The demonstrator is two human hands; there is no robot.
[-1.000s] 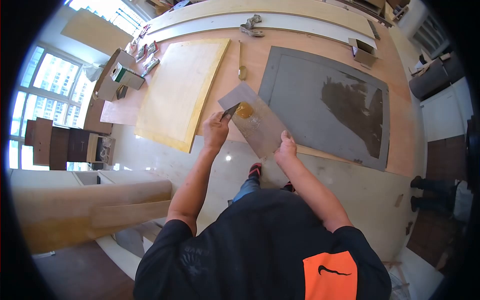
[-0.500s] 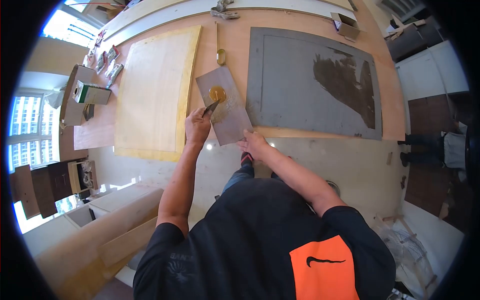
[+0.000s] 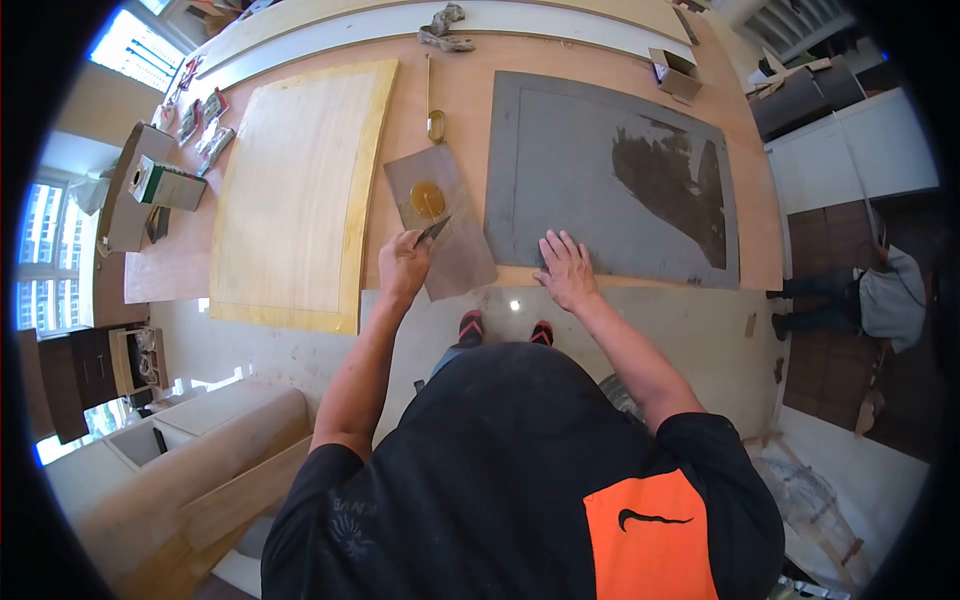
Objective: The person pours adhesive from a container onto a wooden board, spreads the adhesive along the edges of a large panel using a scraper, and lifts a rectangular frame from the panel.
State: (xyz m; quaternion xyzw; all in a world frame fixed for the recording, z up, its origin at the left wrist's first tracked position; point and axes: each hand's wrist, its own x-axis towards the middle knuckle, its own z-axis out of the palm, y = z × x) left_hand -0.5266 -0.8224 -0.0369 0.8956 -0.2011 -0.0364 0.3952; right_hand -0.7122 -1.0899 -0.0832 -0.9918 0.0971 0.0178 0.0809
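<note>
Head view: our left hand [image 3: 403, 264] grips a scraper [image 3: 434, 230] over the board [image 3: 466, 250] on the bench [image 3: 465, 110]; our spread right hand [image 3: 568, 272] lies on the panel [image 3: 550, 170]. Tilting the board could spill amber liquid [image 3: 427, 199].

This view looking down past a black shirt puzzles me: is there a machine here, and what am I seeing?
There is no machine at work here, just a person's two bare hands. The camera sits on the person's head and looks forward and down, so the arms stretch away from you.

The left hand holds a small dark flat tool in its fingers, beside an amber blob on a thin sheet. The right hand holds nothing and seems to rest on the near edge of a grey panel, which has a dark patch. A pale panel lies on the left of the table.
</note>
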